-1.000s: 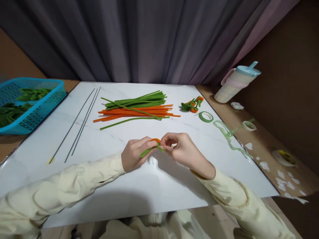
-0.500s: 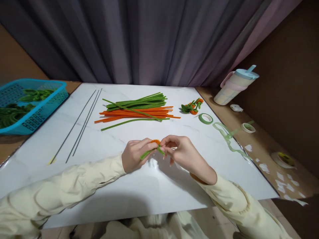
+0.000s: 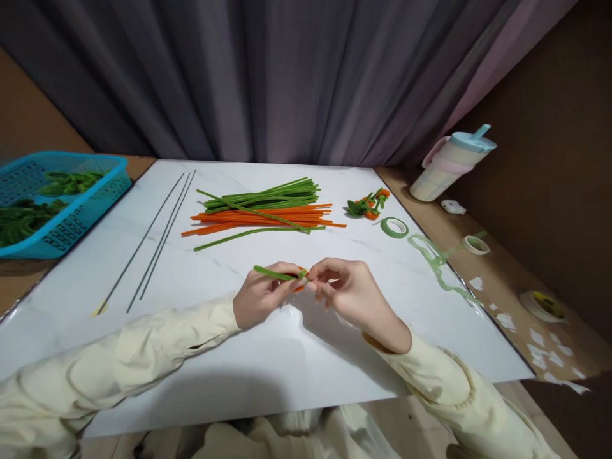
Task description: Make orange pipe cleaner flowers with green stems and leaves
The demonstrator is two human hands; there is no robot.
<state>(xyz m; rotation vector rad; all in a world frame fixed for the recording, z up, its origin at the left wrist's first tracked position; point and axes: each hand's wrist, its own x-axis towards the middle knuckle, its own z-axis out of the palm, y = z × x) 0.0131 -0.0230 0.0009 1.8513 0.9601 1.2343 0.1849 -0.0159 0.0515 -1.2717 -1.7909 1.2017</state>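
Note:
My left hand [image 3: 265, 294] is closed on a small orange pipe-cleaner piece [image 3: 300, 288], mostly hidden by the fingers. A green pipe cleaner [image 3: 275, 273] meets it at the fingertips, and one end sticks out to the left over my left hand. My right hand [image 3: 347, 290] pinches at the same spot, its fingertips close on the green pipe cleaner near the orange piece. Both hands are above the front part of the white tabletop [image 3: 220, 376]. Beyond them lie bundles of green pipe cleaners [image 3: 268, 196] and orange pipe cleaners [image 3: 258, 218].
Finished-looking orange and green pieces [image 3: 368, 205] lie at right, beside green tape [image 3: 394, 227] and a loose green strip [image 3: 433, 258]. Thin dark rods [image 3: 157, 248] lie left. A blue basket [image 3: 90, 207] holds green pieces. A tumbler [image 3: 452, 167] and paper scraps [image 3: 507, 322] are at far right.
The free green end has swung from below my left fingers to above them, pointing up and left. The orange piece has turned and shows less. Both hands stay nearly in place.

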